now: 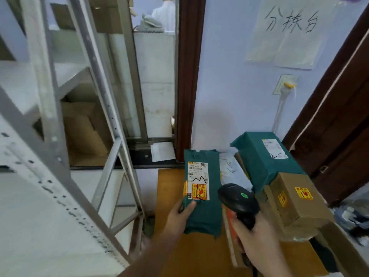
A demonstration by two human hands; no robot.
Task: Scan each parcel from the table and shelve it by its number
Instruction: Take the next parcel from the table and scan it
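Observation:
A flat green parcel (203,212) with a white shipping label and a yellow fragile sticker is held above the wooden table (175,246). My left hand (178,214) grips its lower left edge, thumb on top. My right hand (257,242) holds a black handheld barcode scanner (237,202) by the handle, just right of the parcel, head toward the label. Behind lie a bigger green parcel (265,158), a brown carton (297,204) with fragile stickers and a pale plastic mailer (229,168).
A grey metal shelving rack (60,136) fills the left side, with cardboard boxes (85,132) on its lower level. A dark door frame (187,76) and a wall with a handwritten paper sign (289,33) stand behind the table. A person in white is far back.

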